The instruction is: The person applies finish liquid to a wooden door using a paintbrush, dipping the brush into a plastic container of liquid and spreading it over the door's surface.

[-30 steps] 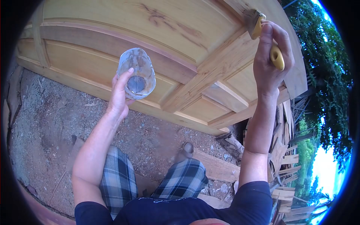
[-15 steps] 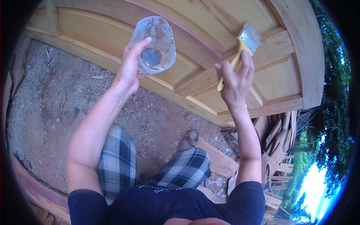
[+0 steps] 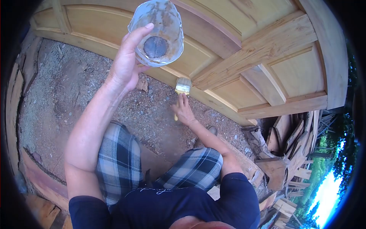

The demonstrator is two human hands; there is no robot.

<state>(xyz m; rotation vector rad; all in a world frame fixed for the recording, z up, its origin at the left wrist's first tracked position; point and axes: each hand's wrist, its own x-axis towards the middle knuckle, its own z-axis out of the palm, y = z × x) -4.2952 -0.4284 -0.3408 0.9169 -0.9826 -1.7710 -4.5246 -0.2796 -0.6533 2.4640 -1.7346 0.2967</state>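
My left hand [image 3: 127, 63] grips a pale, stained container [image 3: 167, 23], its thumb over the rim and a dark round patch at the bottom inside. My right hand [image 3: 183, 110] is closed on the yellow handle of a paintbrush [image 3: 183, 86]. The brush's bristles point away from me and lie against the lower edge rail of a large panelled wooden door [image 3: 272, 42]. The container is up and to the left of the brush, in front of the door's panels.
Gravelly ground [image 3: 76, 107] lies below the door. A pile of scrap wood [image 3: 288, 133] is on the right, with planks [image 3: 42, 179] at the lower left. My knees in plaid shorts [image 3: 192, 168] are near the bottom. Trees stand at the far right.
My right hand has brought the brush down and left from the upper panels to the door's lower edge. The container appears slightly higher and larger. The view has shifted a little.
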